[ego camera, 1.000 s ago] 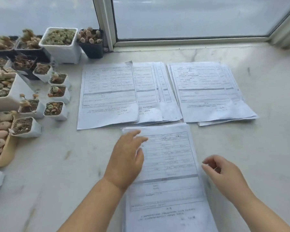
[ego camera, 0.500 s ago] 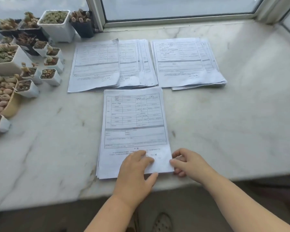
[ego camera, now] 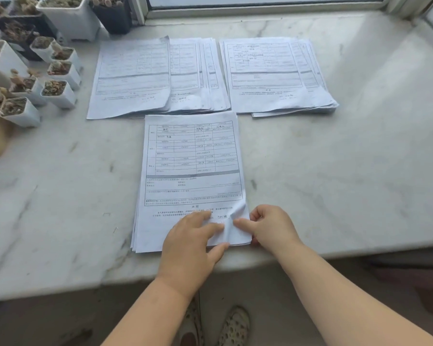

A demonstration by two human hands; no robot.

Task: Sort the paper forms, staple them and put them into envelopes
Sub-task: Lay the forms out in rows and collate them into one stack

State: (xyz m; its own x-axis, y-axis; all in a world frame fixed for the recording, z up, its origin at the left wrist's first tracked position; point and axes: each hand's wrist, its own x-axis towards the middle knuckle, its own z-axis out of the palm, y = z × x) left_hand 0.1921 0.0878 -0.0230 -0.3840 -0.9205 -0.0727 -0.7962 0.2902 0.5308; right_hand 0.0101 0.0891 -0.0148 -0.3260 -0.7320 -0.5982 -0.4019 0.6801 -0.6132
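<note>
Marble sill [ego camera: 335,171]: potted succulents [ego camera: 53,78] left of the form stacks [ego camera: 160,76].

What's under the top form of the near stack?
More sheets: their edges fan out along the left side of the near stack. The left hand presses on top; the right hand pinches its lower right corner. Lower pages' print is covered.
</note>
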